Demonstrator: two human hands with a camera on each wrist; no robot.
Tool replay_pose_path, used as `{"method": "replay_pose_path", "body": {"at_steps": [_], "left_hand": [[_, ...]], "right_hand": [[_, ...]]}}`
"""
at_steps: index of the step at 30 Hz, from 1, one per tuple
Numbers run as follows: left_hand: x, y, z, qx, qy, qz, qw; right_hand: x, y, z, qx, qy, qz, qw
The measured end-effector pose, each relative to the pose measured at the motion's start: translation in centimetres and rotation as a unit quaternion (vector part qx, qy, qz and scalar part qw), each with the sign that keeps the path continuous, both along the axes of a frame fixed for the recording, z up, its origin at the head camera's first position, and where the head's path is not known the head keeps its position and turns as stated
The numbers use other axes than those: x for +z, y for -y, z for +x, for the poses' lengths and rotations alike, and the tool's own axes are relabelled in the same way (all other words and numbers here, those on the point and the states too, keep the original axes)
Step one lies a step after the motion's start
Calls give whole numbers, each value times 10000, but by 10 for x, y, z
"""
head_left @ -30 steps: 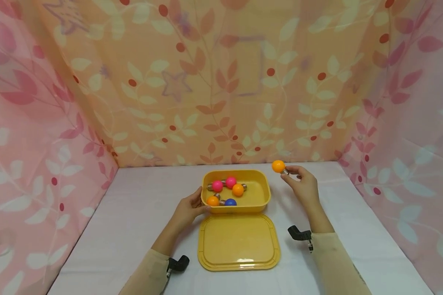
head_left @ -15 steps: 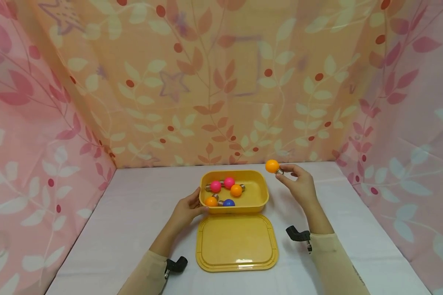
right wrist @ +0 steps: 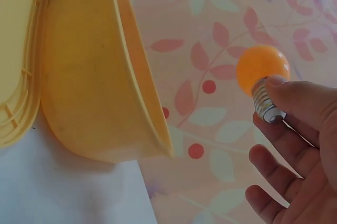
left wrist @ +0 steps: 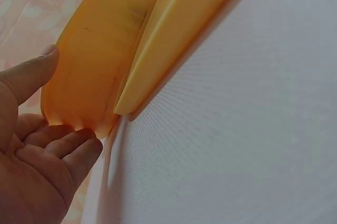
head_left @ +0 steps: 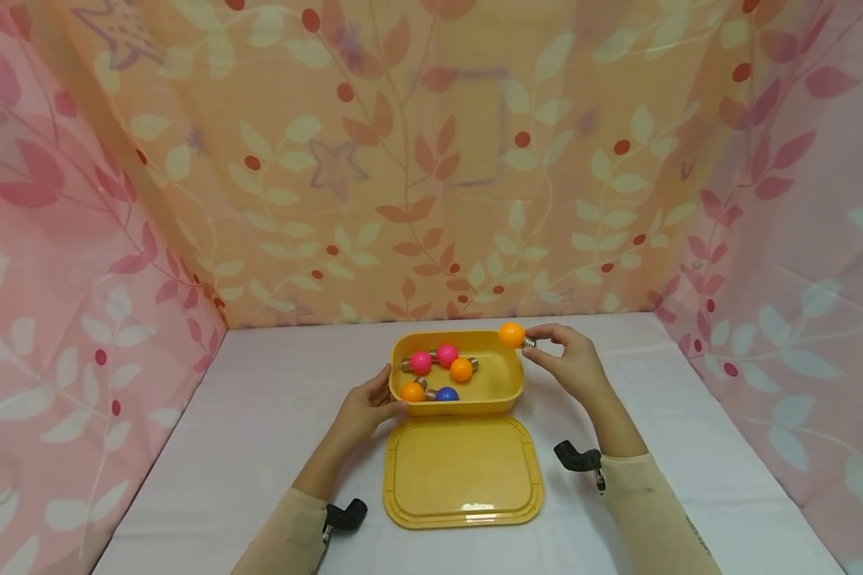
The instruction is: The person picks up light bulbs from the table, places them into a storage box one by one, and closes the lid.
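Note:
My right hand (head_left: 571, 363) pinches an orange light bulb (head_left: 511, 335) by its metal screw base, between thumb and fingers. In the head view the bulb overlaps the back right corner of a yellow plastic box (head_left: 499, 382). The right wrist view shows the bulb's round orange globe (right wrist: 260, 66) pointing away from the palm. At the box's left end, my left hand (head_left: 359, 414) grips the wall, thumb near the front corner and fingers along the side. Inside the box lie two pink bulbs (head_left: 421, 362), two orange bulbs (head_left: 461, 370) and a blue bulb (head_left: 447, 394).
A yellow lid (head_left: 463, 475) lies flat on the white tablecloth (head_left: 259, 447), directly in front of the box. Floral fabric walls (head_left: 431, 263) enclose the table at the back and both sides. Each wrist carries a small black camera (head_left: 578, 457).
My right hand has brought the orange bulb leftward, from beside the box to its back right corner. My left hand stays at the box's left end.

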State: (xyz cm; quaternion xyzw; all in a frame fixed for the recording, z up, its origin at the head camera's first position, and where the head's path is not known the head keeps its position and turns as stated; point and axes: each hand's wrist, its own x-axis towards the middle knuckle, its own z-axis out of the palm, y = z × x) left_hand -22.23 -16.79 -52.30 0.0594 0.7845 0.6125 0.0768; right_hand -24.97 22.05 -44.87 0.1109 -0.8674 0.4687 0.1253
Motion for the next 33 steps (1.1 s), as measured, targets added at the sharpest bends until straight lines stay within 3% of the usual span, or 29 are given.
{"method": "replay_pose_path", "body": {"at_steps": [6,15,23,33], "left_hand": [[0,-1,0,-59,-34,-22,10000],[2,0,3,-29,-70,41,10000],[3,0,0,-62,-61,12,10000],[1,0,1,-65,-130,-2,9999]], "right_hand": [[-4,6,-4,364,329,539,9973],[-1,19,-19,1217,349,1336,9829],[1,28,-39,1782,678,2024,9606],[-3,40,-55,2808,846,2282,9284]]}}
